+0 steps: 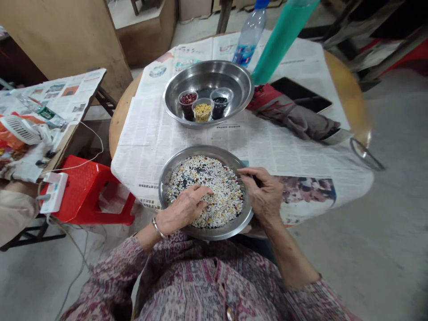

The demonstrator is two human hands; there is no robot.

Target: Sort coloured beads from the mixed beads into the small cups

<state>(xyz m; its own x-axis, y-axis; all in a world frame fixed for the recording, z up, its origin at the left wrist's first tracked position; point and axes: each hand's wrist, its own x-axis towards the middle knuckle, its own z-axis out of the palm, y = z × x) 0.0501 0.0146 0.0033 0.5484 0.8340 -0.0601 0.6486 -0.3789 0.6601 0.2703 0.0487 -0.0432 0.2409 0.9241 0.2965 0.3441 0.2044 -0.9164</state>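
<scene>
A round metal basin (163, 196) at the table's near edge holds a layer of white grains (214, 178) mixed with yellow, dark red and black beans. My left hand (189, 205) reaches in from the left, its index finger and thumb apart at the surface of the grains. At the basin's right rim is my right hand (265, 194), thumb and index finger close together over the edge. Whatever lies between those fingertips is too small to make out. Behind, a larger metal basin (187, 76) holds plastic cups of red beans (188, 99), yellow beans (202, 109) and black beans (220, 102).
Newspaper (140, 133) covers the round table. A clear bottle (250, 35), a green bottle (284, 40), a folded umbrella (290, 113) and a dark tablet (301, 93) lie or stand beyond. Left are a red stool (87, 187) and a white power strip (54, 191) with cords.
</scene>
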